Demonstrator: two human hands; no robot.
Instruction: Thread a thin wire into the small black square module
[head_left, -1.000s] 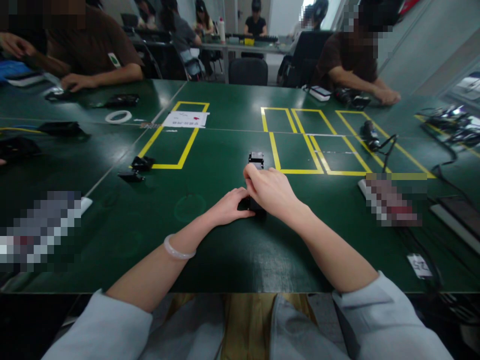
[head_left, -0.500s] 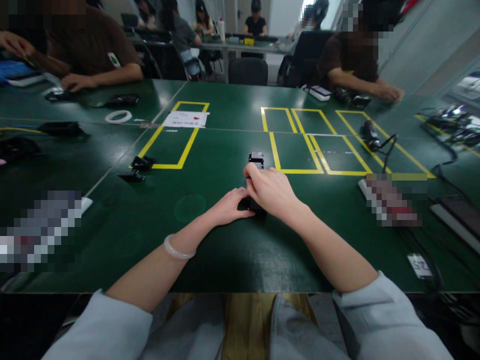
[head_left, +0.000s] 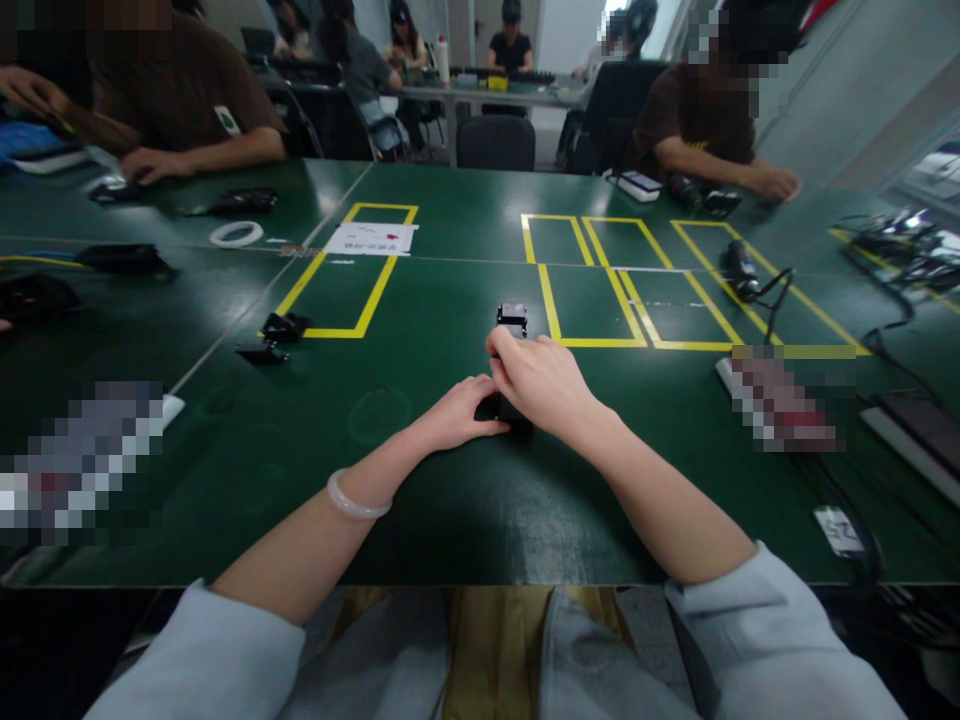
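Note:
A small black device lies on the green table in front of me, its far end sticking out beyond my fingers. My right hand is curled over the top of it, fingers closed on it. My left hand rests at its left side, fingers bent and touching its near end. A pale bangle sits on my left wrist. Most of the device is hidden under both hands.
Yellow tape rectangles mark the table, one with a white paper. Small black parts lie left, a black gadget with cable right, a tape ring far left. Other people sit at the far edges.

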